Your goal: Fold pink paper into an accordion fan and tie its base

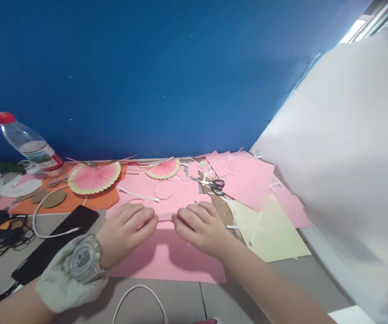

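Note:
My left hand (129, 225) and my right hand (197, 225) are side by side over a pink sheet of paper (167, 265), fingers curled in. Between them runs the sheet's far edge, and both hands pinch it; the fingertips themselves are hidden. A clear watch (84, 259) is strapped over a pale cuff on my left wrist. Beyond my hands lie more pink paper and a white paper ring (164, 190). Black-handled scissors (214, 184) lie open past my right hand. Two pleated pink paper fans with yellow-green borders, a larger fan (94, 177) and a smaller fan (163, 168), rest farther back.
A red-capped bottle (35, 144) leans at the left. Nearby are a black phone (57, 243), a white cable (40, 220), orange paper (102, 198) and cardboard discs (54, 199). Pale yellow paper (275, 234) and stacked pink sheets (248, 175) lie right. A blue panel (146, 81) stands behind.

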{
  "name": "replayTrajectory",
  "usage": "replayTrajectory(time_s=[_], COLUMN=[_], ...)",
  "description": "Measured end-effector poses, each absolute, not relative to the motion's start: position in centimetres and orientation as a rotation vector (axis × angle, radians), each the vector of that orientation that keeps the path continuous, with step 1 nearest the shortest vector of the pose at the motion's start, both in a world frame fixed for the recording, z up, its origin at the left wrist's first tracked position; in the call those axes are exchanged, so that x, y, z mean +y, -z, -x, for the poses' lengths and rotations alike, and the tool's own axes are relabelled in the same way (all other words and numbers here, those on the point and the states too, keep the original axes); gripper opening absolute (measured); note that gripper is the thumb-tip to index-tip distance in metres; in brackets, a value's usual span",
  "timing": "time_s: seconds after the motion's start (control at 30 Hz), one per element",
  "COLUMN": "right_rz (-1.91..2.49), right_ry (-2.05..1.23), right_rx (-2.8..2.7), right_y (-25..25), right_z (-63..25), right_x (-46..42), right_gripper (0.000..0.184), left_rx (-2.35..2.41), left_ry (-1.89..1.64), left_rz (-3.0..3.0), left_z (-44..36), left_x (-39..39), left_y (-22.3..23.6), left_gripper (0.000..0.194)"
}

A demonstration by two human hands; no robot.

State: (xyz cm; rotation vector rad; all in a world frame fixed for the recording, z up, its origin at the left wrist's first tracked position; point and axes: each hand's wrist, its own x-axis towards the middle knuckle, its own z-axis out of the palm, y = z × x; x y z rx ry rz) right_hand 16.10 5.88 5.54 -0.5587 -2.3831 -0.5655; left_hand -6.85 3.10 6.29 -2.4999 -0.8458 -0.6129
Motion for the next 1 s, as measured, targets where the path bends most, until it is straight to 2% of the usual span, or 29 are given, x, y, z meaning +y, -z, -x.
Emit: replayTrajectory(time_s=[0.17, 0.3, 0.43, 0.6, 1.0], right_rz=[0.588, 0.652, 0.765, 0.913, 0.882], right_ry=[0.410, 0.282, 0.179, 0.098, -0.099], right_rx=[-2.564, -2.637, -2.661, -2.670, -2.719], right_y=[-0.1, 1.7, 1.9, 1.2, 0.3], right_z=[-16.2, -16.6, -16.6, -15.7, -15.5], right_x=[3.0, 1.1, 1.5, 2.9, 5.7], right_gripper=[0.014, 0.013, 0.012, 0.021, 0.018], left_rx=[-1.024, -1.085, -1.222, -1.407, -1.577], left_ry=[0.413, 0.334, 0.259, 0.196, 0.310], left_rz=[2.692, 2.786, 2.835, 2.869, 2.815], left_z=[6.3, 6.5, 6.8, 6.4, 7.1], left_x=[0.7, -1.3, -1.2, 0.3, 1.0], left_y=[-0.8, 1.1, 1.3, 0.5, -0.3], left_gripper=[0.015, 0.020, 0.021, 0.013, 0.018])
